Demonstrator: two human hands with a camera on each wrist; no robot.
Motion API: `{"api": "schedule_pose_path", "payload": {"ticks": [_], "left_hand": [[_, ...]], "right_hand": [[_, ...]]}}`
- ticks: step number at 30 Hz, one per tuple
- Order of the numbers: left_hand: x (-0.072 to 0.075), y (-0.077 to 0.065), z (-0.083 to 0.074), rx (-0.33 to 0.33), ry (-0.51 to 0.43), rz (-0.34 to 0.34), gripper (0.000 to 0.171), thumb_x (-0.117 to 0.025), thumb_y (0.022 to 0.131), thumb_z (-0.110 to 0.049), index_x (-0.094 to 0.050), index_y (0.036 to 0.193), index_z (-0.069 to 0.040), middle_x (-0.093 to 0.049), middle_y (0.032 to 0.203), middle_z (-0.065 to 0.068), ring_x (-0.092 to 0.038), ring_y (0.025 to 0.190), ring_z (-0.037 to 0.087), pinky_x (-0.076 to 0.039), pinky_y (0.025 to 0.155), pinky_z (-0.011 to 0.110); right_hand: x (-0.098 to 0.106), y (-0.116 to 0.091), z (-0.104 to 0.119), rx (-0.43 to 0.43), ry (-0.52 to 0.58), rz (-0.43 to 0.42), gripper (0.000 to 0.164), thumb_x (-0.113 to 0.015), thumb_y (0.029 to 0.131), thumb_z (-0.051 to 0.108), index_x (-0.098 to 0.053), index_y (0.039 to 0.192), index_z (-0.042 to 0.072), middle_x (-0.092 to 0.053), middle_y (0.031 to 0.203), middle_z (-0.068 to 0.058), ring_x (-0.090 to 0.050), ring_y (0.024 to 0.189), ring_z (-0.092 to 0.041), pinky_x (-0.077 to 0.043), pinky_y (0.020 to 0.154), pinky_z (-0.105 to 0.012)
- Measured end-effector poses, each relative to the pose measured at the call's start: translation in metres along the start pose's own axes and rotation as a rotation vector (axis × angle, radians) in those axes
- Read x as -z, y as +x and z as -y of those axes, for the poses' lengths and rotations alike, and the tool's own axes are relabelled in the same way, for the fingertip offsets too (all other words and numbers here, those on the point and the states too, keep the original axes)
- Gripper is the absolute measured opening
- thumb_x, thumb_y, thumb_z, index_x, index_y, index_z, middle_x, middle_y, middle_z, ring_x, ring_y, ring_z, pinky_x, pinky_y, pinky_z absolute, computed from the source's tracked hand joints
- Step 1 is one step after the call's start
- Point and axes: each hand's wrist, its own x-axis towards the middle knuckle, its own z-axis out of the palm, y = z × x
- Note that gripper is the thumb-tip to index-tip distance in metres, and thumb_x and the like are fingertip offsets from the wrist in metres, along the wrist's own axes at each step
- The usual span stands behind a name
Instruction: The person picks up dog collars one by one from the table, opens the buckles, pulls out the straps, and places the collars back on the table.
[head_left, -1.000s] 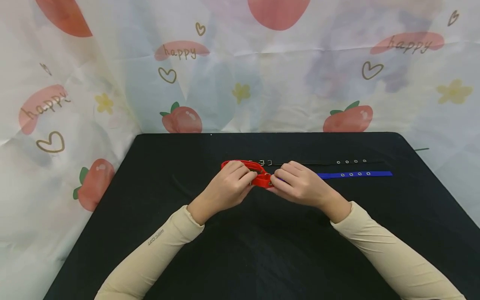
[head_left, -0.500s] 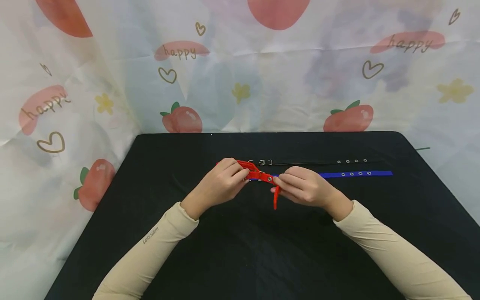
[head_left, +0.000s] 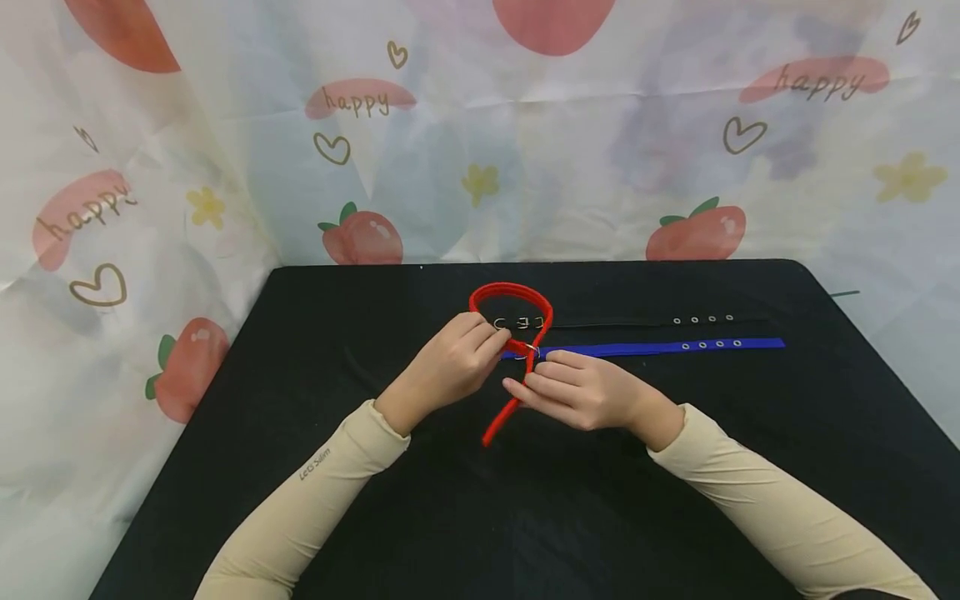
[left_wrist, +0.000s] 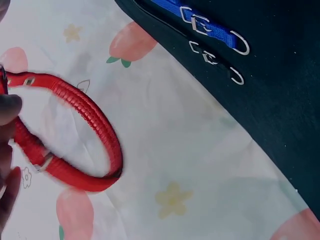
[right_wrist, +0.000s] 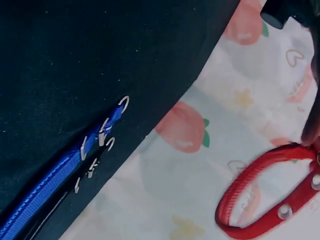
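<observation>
A red pet collar [head_left: 512, 288] is held up above the table, bent into a loop with its tail hanging down toward me. My left hand [head_left: 461, 358] pinches it near the metal ring, at the lower left of the loop. On the other side, my right hand [head_left: 581, 390] grips the strap just below the ring, above the hanging tail. In the left wrist view the padded loop of the red collar [left_wrist: 107, 135] shows clearly, while fingers cover the fastening part. Metal eyelets line the red collar [right_wrist: 232, 192] in the right wrist view.
Behind the hands a blue collar [head_left: 645, 348] lies stretched out on the black-covered table [head_left: 480, 525]. Parallel to it, farther back, lies a thin black collar [head_left: 615, 324] with a metal buckle. A fruit-patterned cloth [head_left: 540, 158] hangs behind the table.
The red collar has turned so its loop stands upright and wider. Its tail now extends farther below my right hand, which has moved down and left.
</observation>
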Motion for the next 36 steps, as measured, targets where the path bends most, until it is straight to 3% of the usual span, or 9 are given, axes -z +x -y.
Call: {"api": "schedule_pose_path", "payload": {"ticks": [4, 8, 12, 19, 27, 31, 36], "left_hand": [[0.003, -0.003, 0.002, -0.073, -0.02, -0.058, 0.015, -0.071, 0.081, -0.011, -0.07, 0.094, -0.004, -0.07, 0.08, 0.005, -0.06, 0.077, 0.016, -0.052, 0.08, 0.024], [0.006, -0.006, 0.004, -0.13, -0.036, -0.101, 0.017, -0.071, 0.081, -0.013, -0.071, 0.096, -0.004, -0.07, 0.08, 0.004, -0.059, 0.076, 0.016, -0.052, 0.08, 0.023], [0.009, -0.007, 0.005, -0.157, -0.036, -0.124, 0.016, -0.071, 0.082, -0.014, -0.072, 0.095, -0.004, -0.07, 0.078, 0.003, -0.059, 0.075, 0.015, -0.053, 0.079, 0.023], [0.011, -0.008, 0.006, -0.224, -0.04, -0.126, 0.009, -0.066, 0.086, -0.008, -0.068, 0.094, -0.004, -0.068, 0.076, 0.002, -0.06, 0.074, 0.015, -0.052, 0.079, 0.025], [0.007, -0.005, 0.007, -0.252, 0.02, -0.026, 0.006, -0.063, 0.089, -0.017, -0.063, 0.09, -0.012, -0.065, 0.08, -0.001, -0.059, 0.077, 0.013, -0.049, 0.081, 0.025], [0.005, 0.002, 0.005, -0.239, -0.069, 0.056, 0.007, -0.062, 0.089, -0.021, -0.062, 0.088, -0.014, -0.063, 0.089, 0.0, -0.058, 0.083, 0.015, -0.048, 0.086, 0.028], [0.006, 0.011, 0.007, -0.215, -0.176, 0.206, 0.008, -0.067, 0.085, -0.023, -0.063, 0.085, -0.015, -0.067, 0.084, -0.002, -0.06, 0.082, 0.015, -0.045, 0.09, 0.031]], "right_hand": [[0.001, -0.006, -0.005, -0.096, -0.047, 0.026, 0.024, -0.06, 0.092, 0.022, -0.07, 0.103, 0.004, -0.066, 0.077, -0.004, -0.057, 0.064, -0.015, -0.048, 0.06, -0.027], [0.003, -0.016, -0.011, -0.173, -0.074, 0.108, 0.028, -0.052, 0.097, 0.023, -0.071, 0.097, 0.003, -0.067, 0.08, -0.007, -0.058, 0.068, -0.019, -0.048, 0.062, -0.029], [0.005, -0.024, -0.014, -0.193, -0.052, 0.193, 0.03, -0.046, 0.099, 0.016, -0.071, 0.09, 0.003, -0.068, 0.081, -0.007, -0.059, 0.072, -0.019, -0.048, 0.065, -0.028], [0.011, -0.032, -0.018, -0.198, -0.024, 0.223, 0.035, -0.04, 0.1, 0.01, -0.072, 0.088, 0.003, -0.068, 0.08, -0.008, -0.058, 0.072, -0.019, -0.048, 0.065, -0.028], [0.011, -0.023, -0.013, -0.159, -0.064, 0.25, 0.03, -0.041, 0.099, 0.009, -0.071, 0.097, 0.007, -0.066, 0.077, -0.003, -0.056, 0.069, -0.017, -0.046, 0.063, -0.026], [0.009, -0.024, -0.013, -0.098, -0.103, 0.229, 0.029, -0.042, 0.099, 0.006, -0.071, 0.098, 0.009, -0.065, 0.079, -0.002, -0.054, 0.071, -0.017, -0.046, 0.065, -0.026], [0.007, -0.028, -0.014, -0.023, -0.147, 0.218, 0.029, -0.043, 0.098, 0.006, -0.071, 0.094, 0.012, -0.064, 0.081, -0.001, -0.052, 0.074, -0.017, -0.044, 0.065, -0.026]]}}
